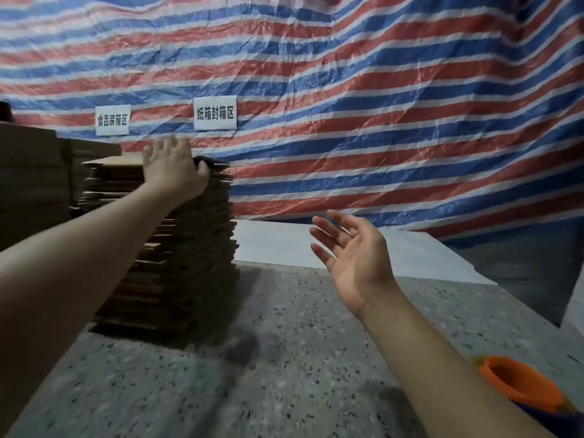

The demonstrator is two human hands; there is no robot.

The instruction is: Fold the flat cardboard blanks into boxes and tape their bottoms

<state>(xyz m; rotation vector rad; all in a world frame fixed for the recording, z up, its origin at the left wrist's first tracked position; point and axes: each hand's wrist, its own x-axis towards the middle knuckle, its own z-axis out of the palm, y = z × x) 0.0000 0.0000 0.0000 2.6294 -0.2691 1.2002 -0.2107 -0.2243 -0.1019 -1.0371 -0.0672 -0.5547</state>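
On the left of the speckled grey table point(284, 358) stands a tall stack of flat cardboard blanks point(177, 248), its edges ragged and its lower left corner hidden behind the left forearm. The left hand point(172, 167) lies on top of the stack with its back to the camera, fingers spread over the uppermost blank point(117, 161) and the thumb hooked at that sheet's right edge; the fingertips are blurred, so how firmly it grips cannot be told. The right hand point(350, 251) hangs in the air above the table, well apart from the stack, palm turned leftward, fingers loosely spread and holding nothing. A pale sheet point(395, 251) lies flat across the far part of the table. At the lower right an orange object point(518, 382) is cut off by the frame edge and too blurred to name. More brown cardboard point(28, 184) sits dim at the far left, partly out of view. Behind hangs a red, white and blue striped tarpaulin point(379, 90) bearing two white paper signs point(215, 113).
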